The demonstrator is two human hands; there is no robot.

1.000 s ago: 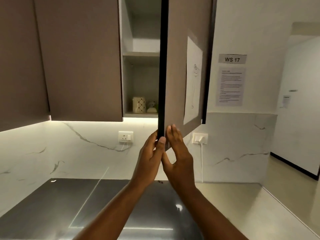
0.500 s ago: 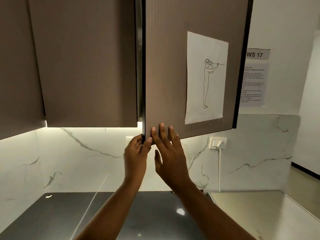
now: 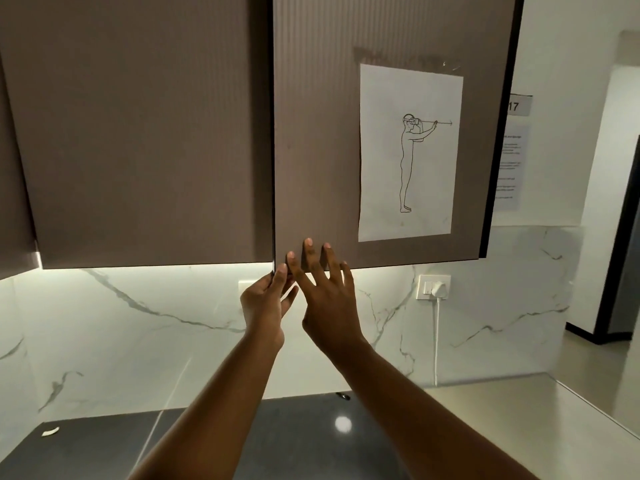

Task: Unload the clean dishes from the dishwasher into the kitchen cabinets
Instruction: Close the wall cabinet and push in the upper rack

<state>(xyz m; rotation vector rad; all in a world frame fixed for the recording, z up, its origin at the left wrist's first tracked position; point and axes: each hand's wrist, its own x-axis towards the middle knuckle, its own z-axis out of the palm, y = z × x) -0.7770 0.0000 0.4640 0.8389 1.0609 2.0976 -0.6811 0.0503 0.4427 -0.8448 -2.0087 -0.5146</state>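
The door (image 3: pixel 346 150) of the upper cabinet was a flat, stiff panel with no handle that could be seen, so the only good place to take it seemed to be its lower edge and the free corner at the left. It probably swung lightly on its hinges and needed little force; its smooth face gave the fingers nothing to hold, only to push against. A sheet (image 3: pixel 408 150) with a line drawing was taped on its face, well to the right of the hands.

The door stood almost flush with the neighbour door (image 3: pixel 145 133), with only a thin dark gap between them. The left hand (image 3: pixel 265 306) was under the free corner, its fingertips pinching the lower edge there. The right hand (image 3: pixel 327 299) was just beside it, released and with the fingers spread, the tips lying flat on the face of the door above the lower edge; it grasped nothing.

No dishes and no dishwasher were in view. Below the hands lay a dark table (image 3: pixel 104 445) with a small white scrap on it.
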